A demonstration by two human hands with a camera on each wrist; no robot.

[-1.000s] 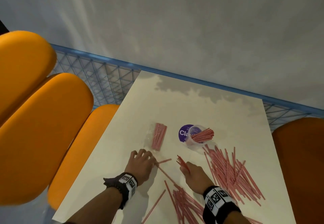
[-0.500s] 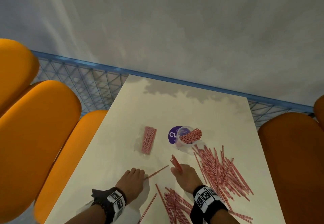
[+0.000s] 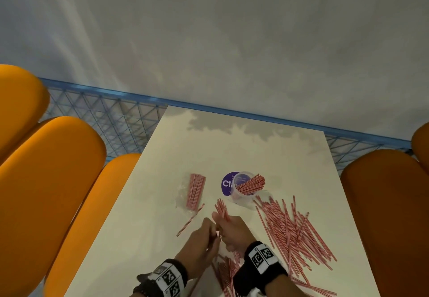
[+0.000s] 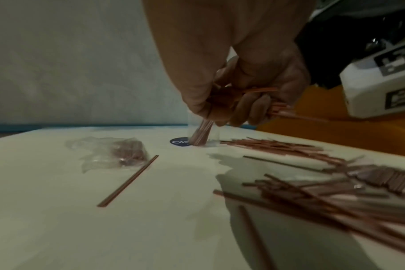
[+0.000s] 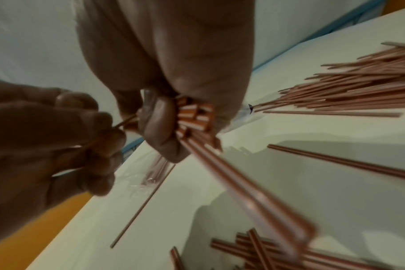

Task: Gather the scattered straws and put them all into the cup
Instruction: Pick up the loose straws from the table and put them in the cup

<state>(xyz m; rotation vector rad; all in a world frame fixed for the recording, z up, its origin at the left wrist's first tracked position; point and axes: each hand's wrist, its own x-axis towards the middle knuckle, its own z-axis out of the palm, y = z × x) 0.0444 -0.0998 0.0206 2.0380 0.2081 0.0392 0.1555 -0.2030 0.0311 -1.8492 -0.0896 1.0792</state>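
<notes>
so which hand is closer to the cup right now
Right. The right hand, gripping a bundle of straws, sits just short of the cup, the bundle's tips pointing at it. The left hand is beside it, slightly farther back and to the left.

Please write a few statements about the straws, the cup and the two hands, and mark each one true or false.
1. The right hand grips a bundle of straws. True.
2. The clear cup has no straws in it. False: striped straws already lean out of it.
3. A large scatter of loose straws lies to the right of the cup. True.
4. The left hand rests flat on the table, far from the right hand. False: it is raised beside the right hand, its fingers pinching a straw.
5. A plastic packet of straws lies to the left of the cup. True.
</notes>
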